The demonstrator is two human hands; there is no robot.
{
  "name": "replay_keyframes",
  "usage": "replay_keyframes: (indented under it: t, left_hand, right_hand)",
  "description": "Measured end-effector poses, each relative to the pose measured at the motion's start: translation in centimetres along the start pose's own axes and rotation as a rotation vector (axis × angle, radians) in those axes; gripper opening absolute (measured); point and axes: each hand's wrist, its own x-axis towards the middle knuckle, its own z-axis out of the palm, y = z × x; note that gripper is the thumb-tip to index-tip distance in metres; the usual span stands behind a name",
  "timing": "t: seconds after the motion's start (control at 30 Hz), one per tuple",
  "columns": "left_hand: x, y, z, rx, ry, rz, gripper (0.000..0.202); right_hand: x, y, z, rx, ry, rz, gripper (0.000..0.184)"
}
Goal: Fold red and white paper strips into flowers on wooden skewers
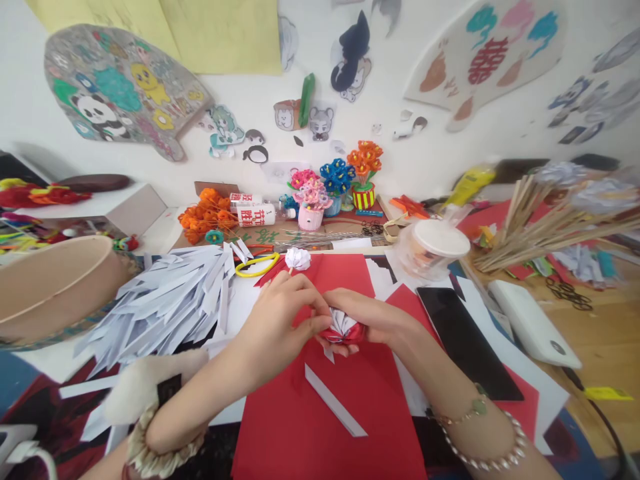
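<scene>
Over the red paper sheet (pixel 320 413), my right hand (pixel 367 313) is curled around a folded red and white paper flower (pixel 344 328). Its white pleats fan out toward the top, and red paper wraps the lower side. My left hand (pixel 287 310) comes in from the left, its thumb and forefinger pinched on the flower's left edge. Just beyond my left knuckles is a small white paper ball-shaped bloom (pixel 298 259) on a short stick; where the stick ends is hidden. A folded white paper strip (pixel 334 403) lies on the red sheet below my hands.
Left are a pile of white paper strips (pixel 170 300), scissors with yellow handles (pixel 257 265) and a round beige bowl (pixel 55 287). Right lie a black phone (pixel 467 343), a white power bank (pixel 535 323) and wooden sticks (pixel 530 227). Potted craft flowers (pixel 337 187) stand behind.
</scene>
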Motion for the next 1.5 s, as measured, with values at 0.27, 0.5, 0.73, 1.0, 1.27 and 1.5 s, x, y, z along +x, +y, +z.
replay_keyframes:
  t: [0.27,0.5,0.73,1.0,1.27,1.5]
  left_hand:
    - [-0.5,0.4,0.9,0.009,0.076,-0.022,0.02]
    - [-0.6,0.8,1.0,-0.036,0.06,0.038,0.013]
    - [-0.8,1.0,1.6,0.251,0.086,0.081,0.014]
    - [-1.0,1.3,2.2,0.301,0.155,0.201,0.015]
    - [-0.7,1.2,0.2,0.004,0.34,0.197,0.011]
    - [-3.0,-0.1,1.2,0.438,0.543,0.413,0.025]
  right_hand:
    - [-0.3,0.0,-0.1,-0.006,0.006,-0.018,0.031]
    - [0.1,0.1,-0.2,-0.012,0.008,0.015,0.029]
    - [0.0,0.2,0.2,-0.033,-0.013,-0.027,0.029]
    - [0.6,1.1,-0.1,0.118,-0.083,-0.012,0.022]
    - [-0.1,-0.5,-0.4,0.188,-0.188,-0.045,0.029]
    - [-0.4,-0.7,-0.2,0.281,-0.141,-0.089,0.032]
